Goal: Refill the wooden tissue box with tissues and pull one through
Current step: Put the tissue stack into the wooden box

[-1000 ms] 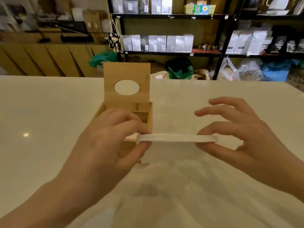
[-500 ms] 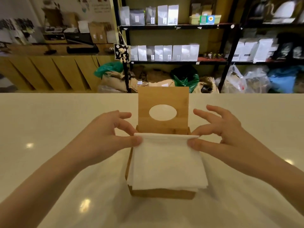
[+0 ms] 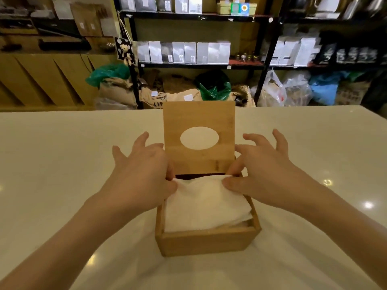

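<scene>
We are seating the tissue stack [image 3: 206, 206] in the wooden tissue box [image 3: 207, 241], whose lid [image 3: 199, 141] stands upright at the far side. Our left hand [image 3: 140, 174] and right hand [image 3: 263, 174] each pinch a far corner of the stack, thumb against fingers. The near edge already sits inside. Next, we judge, the far edge must be pressed down flat.

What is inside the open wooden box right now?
A stack of white tissues fills the open wooden tissue box, far edge pinched by left hand and right hand. The tissues hide the box floor.
</scene>
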